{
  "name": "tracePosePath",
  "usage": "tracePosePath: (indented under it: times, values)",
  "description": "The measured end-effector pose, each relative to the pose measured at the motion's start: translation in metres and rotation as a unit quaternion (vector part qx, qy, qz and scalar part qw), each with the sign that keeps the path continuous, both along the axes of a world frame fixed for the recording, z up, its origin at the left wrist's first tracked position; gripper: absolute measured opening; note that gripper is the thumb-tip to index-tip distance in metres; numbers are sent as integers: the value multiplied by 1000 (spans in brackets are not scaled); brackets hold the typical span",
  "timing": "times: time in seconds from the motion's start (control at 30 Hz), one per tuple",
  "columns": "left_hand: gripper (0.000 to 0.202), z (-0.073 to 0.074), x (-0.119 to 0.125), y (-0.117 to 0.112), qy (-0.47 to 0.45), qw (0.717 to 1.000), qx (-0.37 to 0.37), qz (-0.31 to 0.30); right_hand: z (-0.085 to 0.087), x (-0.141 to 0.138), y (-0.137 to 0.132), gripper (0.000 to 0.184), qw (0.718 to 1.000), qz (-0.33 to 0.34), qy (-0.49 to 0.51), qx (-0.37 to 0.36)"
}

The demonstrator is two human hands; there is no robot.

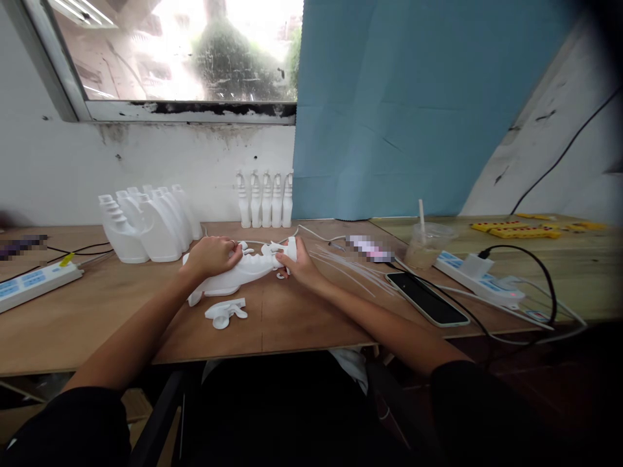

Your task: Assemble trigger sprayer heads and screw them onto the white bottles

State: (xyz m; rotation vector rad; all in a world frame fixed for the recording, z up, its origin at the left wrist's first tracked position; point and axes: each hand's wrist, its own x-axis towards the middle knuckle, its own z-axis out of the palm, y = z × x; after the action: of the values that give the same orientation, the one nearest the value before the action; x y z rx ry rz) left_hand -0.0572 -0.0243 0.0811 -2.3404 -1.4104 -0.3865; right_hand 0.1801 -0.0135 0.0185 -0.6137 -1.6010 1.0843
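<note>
A white plastic spray bottle [243,272] lies on its side on the wooden table [97,318], held at both ends. My left hand [211,256] is closed round its body. My right hand [298,263] pinches the neck end, where a white trigger head sits. A loose white trigger sprayer [225,312] lies on the table just in front of the bottle. Thin clear tubes [350,269] are spread out to the right of my right hand.
Several white bottles [150,224] stand at the back left and a row of white trigger heads [265,200] against the wall. A phone [427,298], a plastic cup with a straw [428,243], two power strips [479,275] [34,282] with cables and yellow parts [520,230] lie around.
</note>
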Motion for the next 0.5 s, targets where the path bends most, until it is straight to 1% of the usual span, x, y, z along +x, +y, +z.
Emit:
tracePosePath:
  times: [0.17, 0.27, 0.37, 0.5]
  values:
    - [46, -1, -1, 2, -1, 1000, 5, 2, 3, 3, -4, 52, 999, 36, -5, 1]
    - [47, -1, -1, 1, -9, 1000, -4, -2, 5, 4, -5, 51, 1000, 22, -6, -2]
    - [47, 0, 1, -1, -14, 1000, -11, -2, 2, 2, -2, 49, 1000, 5, 5, -1]
    - [46, 1, 1, -2, -14, 1000, -12, -5, -3, 0, 1, 47, 1000, 14, 23, 6]
